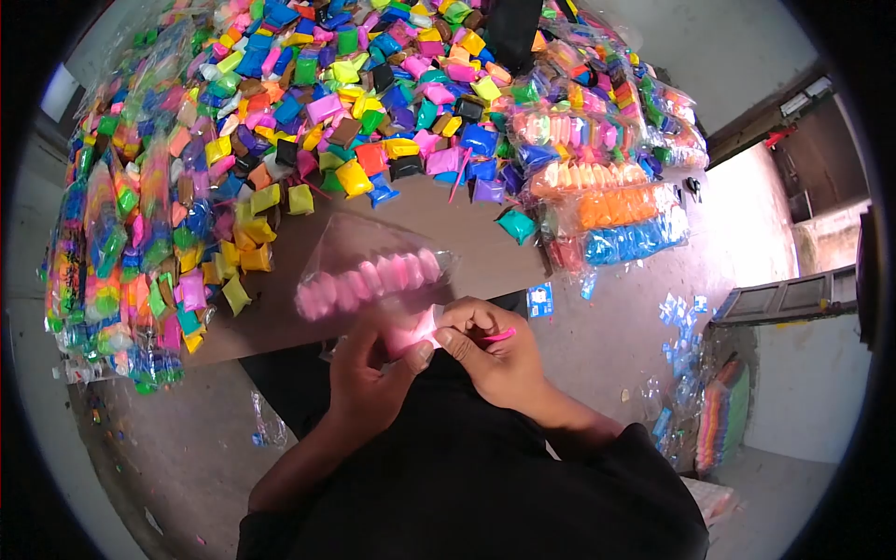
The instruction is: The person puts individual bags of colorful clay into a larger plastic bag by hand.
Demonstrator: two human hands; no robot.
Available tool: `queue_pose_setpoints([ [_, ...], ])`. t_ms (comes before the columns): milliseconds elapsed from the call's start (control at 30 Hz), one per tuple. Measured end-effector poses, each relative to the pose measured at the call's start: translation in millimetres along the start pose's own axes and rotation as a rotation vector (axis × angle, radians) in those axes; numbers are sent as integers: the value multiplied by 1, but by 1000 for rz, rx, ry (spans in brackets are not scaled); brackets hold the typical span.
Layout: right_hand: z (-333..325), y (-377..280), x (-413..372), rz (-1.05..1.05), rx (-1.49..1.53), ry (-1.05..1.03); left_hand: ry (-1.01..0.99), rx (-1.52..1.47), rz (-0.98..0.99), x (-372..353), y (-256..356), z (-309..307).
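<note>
A small pink packet (407, 333) is held between my two hands at the table's front edge. My left hand (378, 359) is closed on its left side, thumb on top. My right hand (485, 350) pinches its right side, and a thin pink stick (499, 335) pokes out between the fingers of that hand. Just beyond them lies a clear plastic bag (359, 245) with a row of light pink packets (369, 284) inside, slightly blurred.
A large heap of small coloured packets (373, 121) covers the far part of the brown table (467, 238). Filled clear bags stand at the left and bags of orange packets (616, 207) and blue packets (635, 238) at the right. Wrappers (681, 327) litter the floor.
</note>
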State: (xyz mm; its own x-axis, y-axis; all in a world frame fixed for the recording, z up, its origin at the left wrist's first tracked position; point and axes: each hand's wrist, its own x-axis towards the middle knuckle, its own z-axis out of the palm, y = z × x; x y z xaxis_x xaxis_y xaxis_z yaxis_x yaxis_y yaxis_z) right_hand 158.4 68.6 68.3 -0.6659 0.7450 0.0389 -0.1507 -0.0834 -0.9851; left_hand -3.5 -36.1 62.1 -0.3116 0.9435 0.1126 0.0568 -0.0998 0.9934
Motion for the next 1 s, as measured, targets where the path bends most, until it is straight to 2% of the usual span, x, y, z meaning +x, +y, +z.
queue_pose_setpoints([
  [100, -1, -1, 1, -59, -68, -16, 15, -39, -32, -1, 1, 0],
  [200, -3, -1, -3, -4, -45, -62, 31, -82, -49, -4, -3, 1],
  [267, -4, 2, -5, 77, 43, -102, 45, -99, -54, -3, -1, 1],
  [400, 3, 3, -1, 35, 264, -85, 95, -163, -79, 0, 5, 1],
  [467, -5, 2, 0, 73, 71, -119, 91, -206, -117, 0, 4, 1],
  [567, -12, 5, 1, 38, -57, -181, 157, -256, -93, 2, 5, 6],
  [667, -4, 9, 6, 8, -56, -166, 240, -78, -47, 0, -2, 7],
  [733, 3, 6, 8, 20, -93, -108, 251, 236, 120, -3, -9, 6],
  [800, 6, 0, 9, 33, -128, -51, 254, 152, 97, -3, -9, 10],
  [867, 6, -5, 10, -144, -287, -6, 260, 68, 74, -4, -6, 11],
  [967, 2, -2, 11, -151, -224, -21, 244, 18, 46, -6, -1, 9],
  [1000, 2, 1, 12, -151, -223, -24, 229, -92, -36, -6, 2, 8],
])
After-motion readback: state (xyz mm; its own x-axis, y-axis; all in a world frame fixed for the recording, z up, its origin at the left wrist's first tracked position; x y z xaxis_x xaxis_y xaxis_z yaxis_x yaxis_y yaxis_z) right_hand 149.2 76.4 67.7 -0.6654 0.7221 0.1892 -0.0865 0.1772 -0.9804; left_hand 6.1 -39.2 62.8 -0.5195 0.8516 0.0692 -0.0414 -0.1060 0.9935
